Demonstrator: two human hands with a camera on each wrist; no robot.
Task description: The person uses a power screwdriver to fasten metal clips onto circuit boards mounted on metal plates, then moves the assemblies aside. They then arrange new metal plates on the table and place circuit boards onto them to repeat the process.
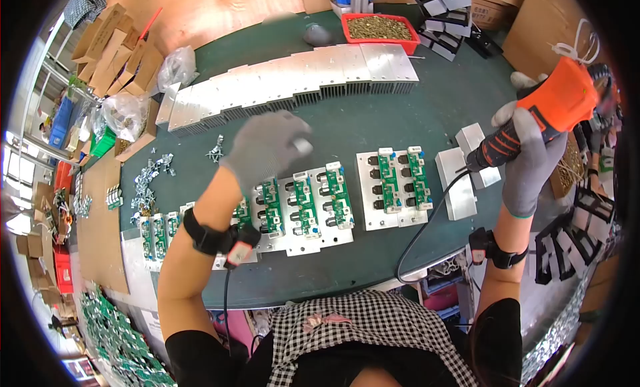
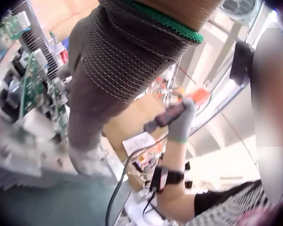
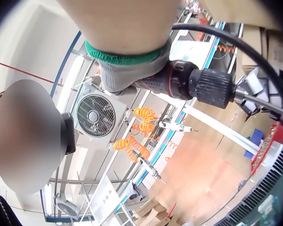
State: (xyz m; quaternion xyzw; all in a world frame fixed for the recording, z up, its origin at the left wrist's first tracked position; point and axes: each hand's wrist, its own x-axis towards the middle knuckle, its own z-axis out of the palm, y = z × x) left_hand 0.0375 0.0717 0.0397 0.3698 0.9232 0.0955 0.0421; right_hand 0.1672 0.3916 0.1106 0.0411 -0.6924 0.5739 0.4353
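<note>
My right hand (image 1: 530, 154) wears a grey glove and grips an orange and black power drill (image 1: 563, 97). Its black chuck (image 3: 214, 88) and metal bit show in the right wrist view. My gloved left hand (image 1: 270, 147) is over the workbench, between the circuit boards and a row of heat sinks (image 1: 293, 80). In the left wrist view, the left fingers (image 2: 85, 132) point down beside a board, with nothing visible in them. Green circuit boards (image 1: 303, 204) with black components stand in a line on metal plates, several partly hidden behind the left arm.
Bare metal blocks (image 1: 457, 184) lie under the drill's tip. A black cable (image 1: 427, 220) curves down past them to the bench edge. A red tray (image 1: 380, 30) of small brass-coloured parts stands at the back. Small metal pieces (image 1: 150, 180) are scattered at left, near cardboard boxes (image 1: 123, 60).
</note>
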